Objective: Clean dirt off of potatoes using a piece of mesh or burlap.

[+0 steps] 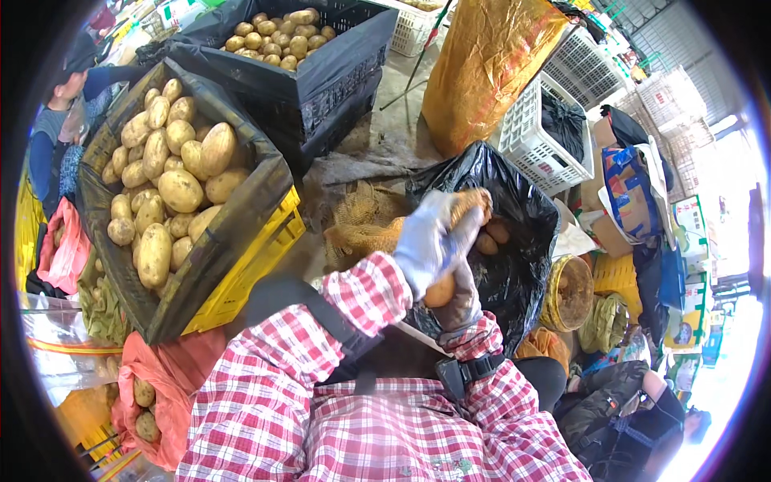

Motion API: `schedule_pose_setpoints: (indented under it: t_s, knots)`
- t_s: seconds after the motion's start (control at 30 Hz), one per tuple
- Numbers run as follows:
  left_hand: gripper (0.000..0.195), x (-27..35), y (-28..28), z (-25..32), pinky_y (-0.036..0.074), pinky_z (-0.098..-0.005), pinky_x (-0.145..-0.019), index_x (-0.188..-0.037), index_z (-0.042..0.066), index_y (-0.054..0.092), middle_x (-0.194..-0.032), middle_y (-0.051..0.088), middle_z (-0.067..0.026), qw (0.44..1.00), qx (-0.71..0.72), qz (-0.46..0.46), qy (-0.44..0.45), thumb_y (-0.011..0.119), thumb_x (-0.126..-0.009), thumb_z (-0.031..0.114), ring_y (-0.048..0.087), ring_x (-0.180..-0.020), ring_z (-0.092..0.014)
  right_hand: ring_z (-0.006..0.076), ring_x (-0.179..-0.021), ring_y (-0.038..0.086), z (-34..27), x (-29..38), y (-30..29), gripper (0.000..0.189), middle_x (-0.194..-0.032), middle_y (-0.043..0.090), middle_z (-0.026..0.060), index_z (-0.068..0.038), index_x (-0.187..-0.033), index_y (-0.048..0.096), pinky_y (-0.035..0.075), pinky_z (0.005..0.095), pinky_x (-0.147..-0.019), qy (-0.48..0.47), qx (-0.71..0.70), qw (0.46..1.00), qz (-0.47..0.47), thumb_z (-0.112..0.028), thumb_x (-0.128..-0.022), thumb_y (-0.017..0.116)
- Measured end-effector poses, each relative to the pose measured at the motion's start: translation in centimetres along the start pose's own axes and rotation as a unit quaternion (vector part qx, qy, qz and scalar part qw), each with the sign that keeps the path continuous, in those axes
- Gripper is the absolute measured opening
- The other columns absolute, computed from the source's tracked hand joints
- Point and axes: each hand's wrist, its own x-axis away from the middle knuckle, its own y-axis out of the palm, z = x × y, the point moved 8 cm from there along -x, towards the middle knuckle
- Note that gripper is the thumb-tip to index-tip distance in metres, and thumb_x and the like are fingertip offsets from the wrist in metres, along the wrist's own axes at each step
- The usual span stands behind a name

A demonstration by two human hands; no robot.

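Note:
My left hand (424, 238) and my right hand (461, 301), both in grey work gloves, meet in front of me. A brown object (473, 202), blurred and possibly a potato, shows at the left hand's curled fingers. The right hand's fingers are mostly hidden behind the left. Between the wrists a potato (440, 290) is partly visible; whether the right hand holds it is unclear. Below and beyond the hands lies a container lined with a black plastic bag (512, 283), with a few reddish-brown potatoes (486, 243) inside. A tan mesh sack (364, 220) lies left of the hands.
At left, a yellow crate (250, 274) with dark lining holds potatoes (181, 190). Behind it stands another black-lined crate (337, 90) of potatoes. An orange woven sack (482, 72), white crate (512, 123) and yellow bucket (566, 295) stand beyond. People are at both sides.

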Motion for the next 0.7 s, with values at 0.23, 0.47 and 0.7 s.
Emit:
schedule_pose_setpoints:
  t_s: [0.23,0.47,0.7]
  knots:
    - [0.014,0.6,2.2,-11.6,0.051,-0.0204,-0.069,-0.108,0.006,0.062,-0.096,0.065,-0.0006,0.882,0.372,0.024,-0.290,0.062,-0.095,0.012,0.061,-0.080,-0.007,0.0383,-0.099,0.064,0.7,2.8,-0.1,0.084,-0.116,0.062,0.0227,-0.001,-0.134,0.045,0.056,0.0498,-0.078,0.077,-0.196,0.977,-0.021,-0.066,-0.082,0.059]
    - [0.014,-0.1,2.2,-9.0,0.054,-0.0225,-0.075,-0.108,0.002,0.062,-0.099,0.066,-0.0054,0.745,0.571,0.013,-0.345,0.058,-0.096,0.008,0.064,-0.084,-0.012,0.0374,-0.084,0.065,-1.6,2.2,-1.0,0.075,-0.106,0.064,0.0202,-0.006,-0.130,0.050,0.055,0.0463,-0.061,0.046,-0.186,0.982,0.002,-0.064,-0.082,0.059]
    - [0.033,5.2,4.2,-3.8,0.052,-0.0398,-0.074,-0.097,0.002,0.062,-0.099,0.062,-0.0267,0.979,-0.103,-0.171,-0.032,0.069,-0.086,0.033,0.062,-0.086,-0.044,0.0303,-0.101,0.062,-9.6,1.2,-2.3,0.066,-0.114,0.062,0.0170,-0.004,-0.125,0.054,0.052,0.0433,-0.091,-0.243,-0.084,0.957,0.138,-0.059,-0.087,0.055]
